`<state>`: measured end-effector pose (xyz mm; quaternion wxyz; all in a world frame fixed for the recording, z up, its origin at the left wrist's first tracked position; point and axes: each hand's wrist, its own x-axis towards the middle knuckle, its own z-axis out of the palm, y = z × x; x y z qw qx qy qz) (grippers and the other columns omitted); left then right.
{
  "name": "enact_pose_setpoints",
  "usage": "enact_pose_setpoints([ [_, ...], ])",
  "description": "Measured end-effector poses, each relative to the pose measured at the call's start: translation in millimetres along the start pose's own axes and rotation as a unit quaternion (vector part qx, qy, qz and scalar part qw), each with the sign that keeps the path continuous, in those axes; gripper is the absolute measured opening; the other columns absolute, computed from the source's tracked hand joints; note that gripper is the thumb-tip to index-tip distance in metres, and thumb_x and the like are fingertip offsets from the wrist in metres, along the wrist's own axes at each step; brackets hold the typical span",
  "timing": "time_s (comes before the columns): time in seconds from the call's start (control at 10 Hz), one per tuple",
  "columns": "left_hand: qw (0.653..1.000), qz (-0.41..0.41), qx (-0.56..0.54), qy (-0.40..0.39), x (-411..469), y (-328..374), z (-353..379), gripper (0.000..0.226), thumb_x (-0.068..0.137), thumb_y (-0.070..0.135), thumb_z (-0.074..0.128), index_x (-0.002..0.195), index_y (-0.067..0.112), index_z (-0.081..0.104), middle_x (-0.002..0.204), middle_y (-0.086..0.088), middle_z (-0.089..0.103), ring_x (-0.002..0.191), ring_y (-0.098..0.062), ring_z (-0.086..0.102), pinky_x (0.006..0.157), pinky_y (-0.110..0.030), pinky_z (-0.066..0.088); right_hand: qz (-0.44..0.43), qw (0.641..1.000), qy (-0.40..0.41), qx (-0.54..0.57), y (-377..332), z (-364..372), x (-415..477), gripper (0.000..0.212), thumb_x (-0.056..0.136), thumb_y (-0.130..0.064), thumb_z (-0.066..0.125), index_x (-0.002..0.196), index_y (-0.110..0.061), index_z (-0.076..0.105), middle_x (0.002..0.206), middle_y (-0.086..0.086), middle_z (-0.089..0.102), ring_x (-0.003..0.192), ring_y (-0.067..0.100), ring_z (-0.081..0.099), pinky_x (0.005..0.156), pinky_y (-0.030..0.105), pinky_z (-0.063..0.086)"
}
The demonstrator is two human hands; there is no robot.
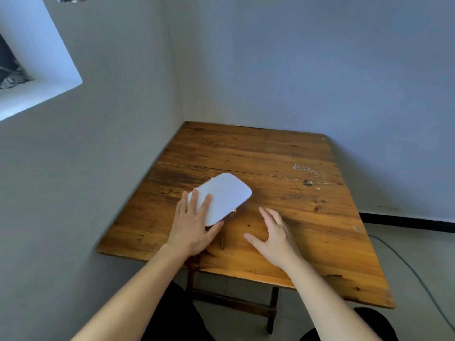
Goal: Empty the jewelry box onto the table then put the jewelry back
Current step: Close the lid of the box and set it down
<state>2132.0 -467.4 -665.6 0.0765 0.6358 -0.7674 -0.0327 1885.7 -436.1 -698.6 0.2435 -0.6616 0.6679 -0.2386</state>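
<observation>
The white jewelry box [222, 198] lies shut on the wooden table [320, 230], toward its left side, with the lid down and a small gold clasp [234, 211] facing the person; the left hand [190, 225] rests flat on the near end of the lid, fingers spread and thumb along the box's edge, pressing rather than gripping; the right hand [273, 236] hovers just beside the box with fingers open and holding nothing; a thin silver chain [306, 168] lies loose on the far right of the table, well apart from the box, so either the emptying has begun or the returning is unfinished, and I cannot tell which; the next move probably calls for the right hand to work the clasp while the left steadies the box; the box looks smooth, matte and rounded at its corners, the clasp small and fiddly, the chain fine and prone to tangle, the tabletop worn, knotted and split by a long seam.
</observation>
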Motion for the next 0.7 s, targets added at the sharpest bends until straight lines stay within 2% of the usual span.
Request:
enact_pose_setpoints([
  [0.1, 0.998, -0.06, 0.014, 0.027, 12, -14, -1, 0.083, 0.091, 0.069, 0.029, 0.156, 0.022, 0.007, 0.164, -0.021, 0.002, 0.151, -0.038, -0.002, 0.122, -0.049, -0.002, -0.046, 0.998, -0.002, -0.05, 3, 2, -1, 0.077, 0.087, -0.075, 0.045, 0.15, -0.032, 0.042, 0.162, -0.01, 0.021, 0.149, 0.018, 0.021, 0.118, 0.043, 0.03],
  [0.2, 0.992, -0.118, 0.02, 0.047, 24, -36, -8, 0.083, 0.092, 0.063, 0.038, 0.153, 0.01, 0.016, 0.159, -0.03, 0.012, 0.147, -0.045, 0.006, 0.122, -0.052, 0.004, -0.05, 0.997, 0.002, -0.059, 4, 2, 0, 0.078, 0.086, -0.078, 0.041, 0.149, -0.033, 0.043, 0.162, -0.01, 0.021, 0.149, 0.018, 0.02, 0.118, 0.043, 0.028],
  [0.3, 0.985, -0.159, 0.042, 0.049, 31, -58, -16, 0.082, 0.094, 0.059, 0.04, 0.15, 0.003, 0.019, 0.157, -0.031, 0.017, 0.145, -0.046, 0.013, 0.12, -0.054, 0.009, -0.051, 0.996, 0.001, -0.071, 4, 2, 1, 0.082, 0.083, -0.082, 0.036, 0.149, -0.033, 0.044, 0.162, -0.01, 0.022, 0.148, 0.019, 0.021, 0.118, 0.043, 0.028],
  [0.5, 0.975, -0.215, 0.06, 0.022, 39, -90, -25, 0.082, 0.096, 0.057, 0.036, 0.151, 0.001, 0.013, 0.158, -0.03, 0.013, 0.146, -0.048, 0.011, 0.12, -0.056, 0.011, -0.049, 0.995, 0.0, -0.082, 4, 2, 2, 0.082, 0.083, -0.083, 0.036, 0.148, -0.034, 0.044, 0.163, -0.011, 0.023, 0.149, 0.017, 0.019, 0.119, 0.043, 0.024],
  [0.7, 0.965, -0.248, 0.073, 0.043, 40, -93, -32, 0.083, 0.096, 0.056, 0.039, 0.149, -0.005, 0.022, 0.157, -0.028, 0.024, 0.144, -0.047, 0.02, 0.117, -0.059, 0.02, -0.054, 0.996, 0.005, -0.074, 3, 3, 4, 0.083, 0.082, -0.083, 0.036, 0.148, -0.033, 0.046, 0.16, -0.013, 0.031, 0.147, 0.01, 0.02, 0.118, 0.036, 0.02],
])
